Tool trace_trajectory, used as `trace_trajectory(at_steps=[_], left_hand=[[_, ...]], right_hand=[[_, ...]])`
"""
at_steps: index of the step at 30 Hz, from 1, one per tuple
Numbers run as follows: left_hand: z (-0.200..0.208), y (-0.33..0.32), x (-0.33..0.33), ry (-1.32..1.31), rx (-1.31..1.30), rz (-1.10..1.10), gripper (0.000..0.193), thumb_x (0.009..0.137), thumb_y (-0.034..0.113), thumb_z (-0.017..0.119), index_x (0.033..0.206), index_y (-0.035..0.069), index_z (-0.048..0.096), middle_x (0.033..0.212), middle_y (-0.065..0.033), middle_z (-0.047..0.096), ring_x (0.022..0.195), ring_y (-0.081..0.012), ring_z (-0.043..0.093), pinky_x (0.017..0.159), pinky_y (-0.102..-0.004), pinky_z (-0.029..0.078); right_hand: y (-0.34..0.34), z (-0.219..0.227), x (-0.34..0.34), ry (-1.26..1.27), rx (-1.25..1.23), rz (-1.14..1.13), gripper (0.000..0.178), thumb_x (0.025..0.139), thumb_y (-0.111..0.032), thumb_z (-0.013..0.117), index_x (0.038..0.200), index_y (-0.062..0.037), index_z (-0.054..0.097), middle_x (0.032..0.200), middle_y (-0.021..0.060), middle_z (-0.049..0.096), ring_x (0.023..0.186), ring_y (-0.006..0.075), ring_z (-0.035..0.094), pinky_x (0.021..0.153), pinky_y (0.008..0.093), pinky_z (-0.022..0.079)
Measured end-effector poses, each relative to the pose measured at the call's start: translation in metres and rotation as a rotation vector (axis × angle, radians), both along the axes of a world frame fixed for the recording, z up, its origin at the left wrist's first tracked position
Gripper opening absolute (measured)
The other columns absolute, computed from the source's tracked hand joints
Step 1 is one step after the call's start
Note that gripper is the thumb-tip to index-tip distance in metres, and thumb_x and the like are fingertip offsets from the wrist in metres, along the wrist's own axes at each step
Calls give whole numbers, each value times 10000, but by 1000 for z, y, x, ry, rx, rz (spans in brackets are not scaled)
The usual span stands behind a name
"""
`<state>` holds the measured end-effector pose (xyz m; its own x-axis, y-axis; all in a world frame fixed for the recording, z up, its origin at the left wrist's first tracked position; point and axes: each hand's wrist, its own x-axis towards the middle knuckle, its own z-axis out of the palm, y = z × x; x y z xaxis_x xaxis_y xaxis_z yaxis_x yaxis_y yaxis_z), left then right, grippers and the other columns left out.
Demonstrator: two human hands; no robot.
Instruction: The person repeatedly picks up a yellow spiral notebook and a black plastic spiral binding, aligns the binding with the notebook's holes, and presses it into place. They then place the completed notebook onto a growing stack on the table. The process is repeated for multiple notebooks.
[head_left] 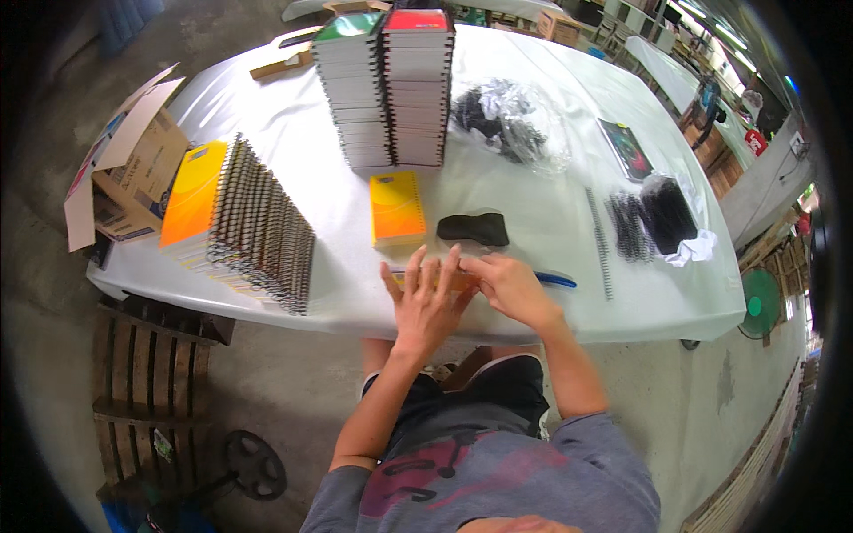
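Note:
An orange and yellow notebook [463,282] lies at the table's near edge, mostly covered by my hands. Across it my left hand [419,300] rests with fingers spread. My right hand [508,286] is closed, its fingertips pinched at the notebook's right part; what they grip is hidden. Just beyond my hands lie a small yellow and orange spiral notebook [397,210] and a folded black object [473,229]. A blue-handled tool [556,280] sits right beside my right hand, partly behind it.
A row of spiral notebooks [267,233] and an open cardboard box [133,173] stand left. Tall notebook stacks [418,98] rise at the back. To the right are a plastic bag [524,124], loose wire coils [629,226], a single coil [599,244] and a dark booklet [625,149].

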<state>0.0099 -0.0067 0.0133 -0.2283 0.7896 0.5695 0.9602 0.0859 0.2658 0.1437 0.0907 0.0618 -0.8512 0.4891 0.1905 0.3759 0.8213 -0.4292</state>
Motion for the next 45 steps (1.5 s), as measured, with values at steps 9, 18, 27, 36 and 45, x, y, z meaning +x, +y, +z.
trace_trajectory(at_steps=[9, 18, 27, 36, 45], left_hand=[[-15, 19, 6, -42, 246, 47, 513, 586, 546, 768, 789, 141, 527, 945, -28, 492, 1023, -251, 451, 895, -641, 219], [-3, 12, 0, -53, 373, 81, 407, 541, 443, 799, 693, 161, 548, 830, 12, 503, 914, -234, 460, 830, -536, 281], [-12, 10, 1, -42, 327, 93, 412, 548, 456, 782, 813, 200, 599, 1086, -9, 491, 1025, -232, 440, 837, -575, 271], [-24, 14, -1, -24, 345, 96, 443, 565, 513, 733, 828, 201, 559, 953, -11, 452, 979, -220, 433, 774, -624, 276], [-19, 12, -1, -9, 348, 100, 434, 533, 495, 765, 760, 188, 559, 830, -5, 400, 908, -223, 420, 775, -556, 279]], right_hand=[[67, -27, 141, -90, 10, -1094, 388, 757, -125, 680, 1067, -80, 451, 922, 170, 619, 870, 357, 608, 756, 423, 466], [38, -17, 147, 294, -340, -862, 402, 825, -53, 546, 1178, -119, 367, 793, 84, 545, 669, 164, 523, 629, 310, 438], [-2, 2, 44, 238, -511, -199, 322, 863, -119, 595, 1183, -111, 559, 885, 106, 596, 762, 163, 555, 694, 291, 448], [-9, -1, 20, 361, -312, -193, 155, 865, -79, 574, 985, -69, 672, 905, 90, 624, 765, 194, 590, 700, 291, 465], [4, -8, 29, 253, -598, 32, 228, 921, -80, 463, 1094, -56, 609, 854, 75, 598, 728, 173, 530, 687, 281, 439]])
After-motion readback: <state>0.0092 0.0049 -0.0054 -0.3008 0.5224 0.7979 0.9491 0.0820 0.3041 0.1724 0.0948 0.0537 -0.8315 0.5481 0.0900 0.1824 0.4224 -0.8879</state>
